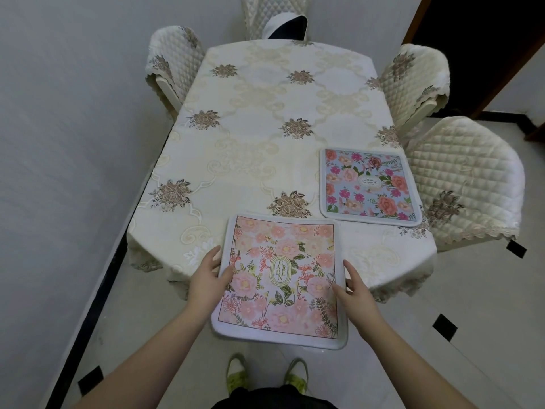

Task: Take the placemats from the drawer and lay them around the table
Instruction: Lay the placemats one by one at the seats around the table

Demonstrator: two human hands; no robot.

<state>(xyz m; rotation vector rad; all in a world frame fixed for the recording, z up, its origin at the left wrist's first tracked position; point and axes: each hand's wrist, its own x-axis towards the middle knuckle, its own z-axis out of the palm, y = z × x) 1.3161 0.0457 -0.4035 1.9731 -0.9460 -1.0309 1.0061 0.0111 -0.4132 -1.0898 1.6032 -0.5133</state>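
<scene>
Two hands held one pink placemat (281,280) at the table's near end.
The left hand (208,280) pinched its left edge and the right hand (355,290) its right, far half over the table (265,149), near half overhanging; beyond, a blue placemat (370,186) lay flat at the right side.

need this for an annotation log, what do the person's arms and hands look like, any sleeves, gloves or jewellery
Both forearms are bare right to the bottom of the picture, with no sleeve in view. The left hand and the right hand wear no gloves, and no ring, watch or bracelet shows on either. The nails look short and unpainted.
</scene>
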